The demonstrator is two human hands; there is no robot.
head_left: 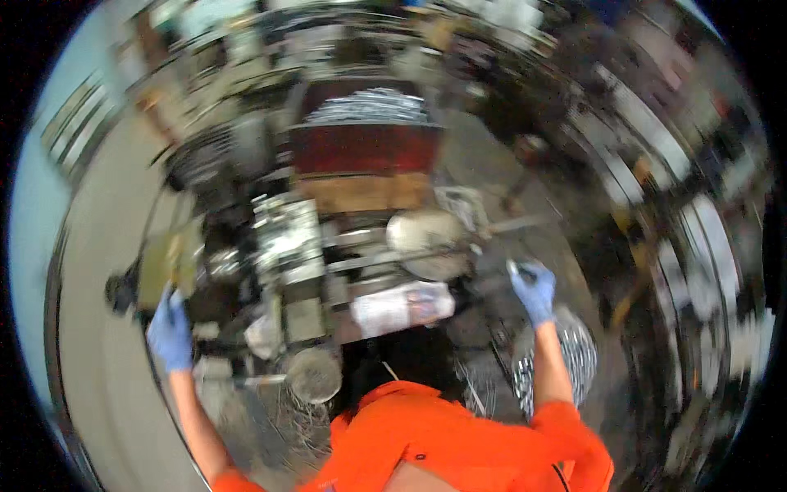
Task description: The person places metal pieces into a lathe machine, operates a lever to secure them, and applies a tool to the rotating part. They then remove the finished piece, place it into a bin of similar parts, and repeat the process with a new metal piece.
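Note:
My left hand, in a blue glove, reaches to the lower edge of a yellow-green panel on the machine. Its fingers are pressed together at a narrow light-coloured part; blur hides what that is. On the other side, my gloved right hand pinches a small shiny piece, apparently metal. Just below this hand is a round container of shiny metal pieces, partly covered by my forearm. The machine, with a bright metal block, stands between my hands.
Beyond the machine, a dark red bin holds many shiny metal pieces. A round pale lid or pan and a printed white packet lie nearer. Metal shavings litter the lower left. Racks or shelving line the right.

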